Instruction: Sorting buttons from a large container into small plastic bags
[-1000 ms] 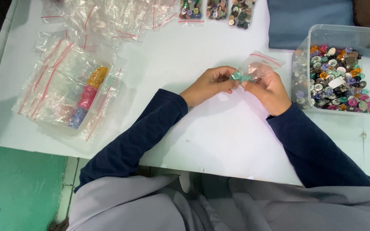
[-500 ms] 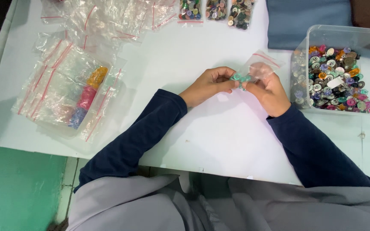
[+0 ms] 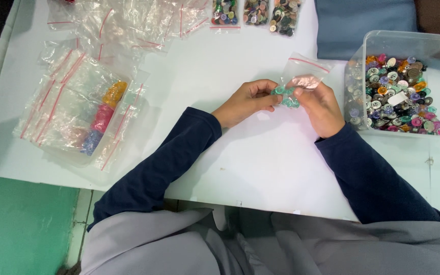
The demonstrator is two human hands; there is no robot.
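Two hands are meeting over a white bench (image 3: 260, 168), working a small clear bag and a cluster of teal buttons between them.

At the right edge of the frame a clear plastic tub (image 3: 362, 43) of mixed coloured buttons is sitting; loose zip bags (image 3: 72, 107) are lying at the upper left. Just right of centre, the right hand (image 3: 323, 106) is pinching the small clear zip bag (image 3: 305, 71), which is rising toward the upper right, its red-striped mouth end uppermost. The left hand (image 3: 244, 102) is closing its grip on the teal buttons (image 3: 285, 94), directly left of the bag's lower end, touching it. Both hands are equally near.
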